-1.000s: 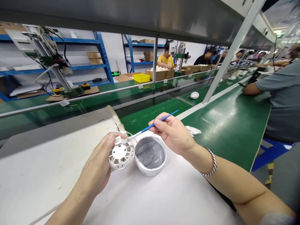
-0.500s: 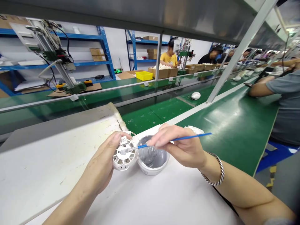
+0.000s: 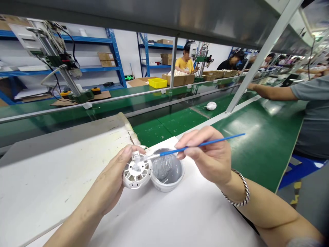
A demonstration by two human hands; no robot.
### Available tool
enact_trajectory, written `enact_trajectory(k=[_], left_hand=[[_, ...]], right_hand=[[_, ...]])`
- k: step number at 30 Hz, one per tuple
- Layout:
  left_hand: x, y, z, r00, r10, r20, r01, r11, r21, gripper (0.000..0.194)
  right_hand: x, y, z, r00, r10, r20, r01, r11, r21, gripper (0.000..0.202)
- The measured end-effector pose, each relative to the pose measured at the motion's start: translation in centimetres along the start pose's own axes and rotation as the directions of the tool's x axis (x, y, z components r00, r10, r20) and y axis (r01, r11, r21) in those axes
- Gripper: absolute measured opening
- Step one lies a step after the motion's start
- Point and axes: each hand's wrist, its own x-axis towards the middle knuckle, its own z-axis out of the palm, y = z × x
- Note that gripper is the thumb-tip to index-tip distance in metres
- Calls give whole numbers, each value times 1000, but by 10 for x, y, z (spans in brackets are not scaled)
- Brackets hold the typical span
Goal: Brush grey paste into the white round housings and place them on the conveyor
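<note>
A round white slotted part (image 3: 137, 176) is held at its left side by my left hand (image 3: 110, 181). Grey paste lies on its centre, and a small white tag (image 3: 135, 155) stands at its top edge. Between the fingertips of my right hand (image 3: 205, 154) is a thin blue brush (image 3: 174, 150), its tip over the upper part of the white part. Beneath the brush, just right of the part, sits a white tub (image 3: 167, 188) with grey paste (image 3: 167, 168) inside.
White board (image 3: 64, 161) at left; green conveyor (image 3: 159, 127) beyond, carrying a white rounded piece (image 3: 211, 106). A slanted metal post (image 3: 257, 65) rises at right. A co-worker's arm (image 3: 275, 92) reaches over the belt edge. A yellow tray (image 3: 157, 83) is farther back.
My right hand has moved right and up, drawing the brush tip back from the part's centre. The rounded piece shifted slightly left on the belt. The co-worker's arm now stretches toward the belt.
</note>
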Motion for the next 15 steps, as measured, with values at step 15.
enact_trajectory(k=[15], left_hand=[[-31, -14, 2, 974, 100, 205, -141, 969, 201, 65]], right_hand=[[-4, -14, 7, 803, -128, 583, 411, 827, -384, 11]])
